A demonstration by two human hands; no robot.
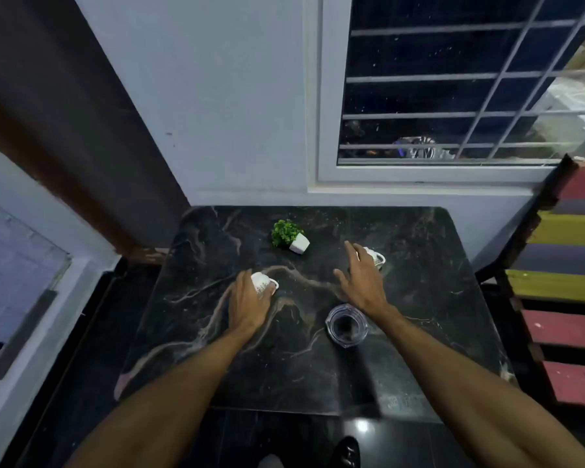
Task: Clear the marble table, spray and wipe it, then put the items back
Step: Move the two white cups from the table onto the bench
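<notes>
Black marble table [284,366] with pale veining stands against the far wall, below a barred window [453,96]. It is not yet cleared: four items are on it. Far centre: small green plant in a white square pot [289,236]; it looks tipped, though lens distortion may account for that. Left of centre: left white ceramic cup [265,283], with the left hand [247,302] over it from the near side, fingers curled round its body in a grasp. Right of centre, a little farther back: right white ceramic cup [376,257], partly hidden behind the right hand [362,282], whose fingers are spread and released, holding nothing; cannot tell whether the fingertips touch the cup. Near right, just beside the right forearm: clear glass tumbler [346,325], upright, apparently empty. Judgement: clearing phase, early, both cups to be lifted together. Risks: (1) the right forearm passes close to the tumbler, so a low withdrawal could knock it over or push it toward the near edge; (2) glazed cups over hard stone, held by the body and not the handle, could slip and chip on landing; (3) attention is split between two hands, so the right grasp may land off-centre; (4) the plant looks light, and a brush from either hand could topple it.
</notes>
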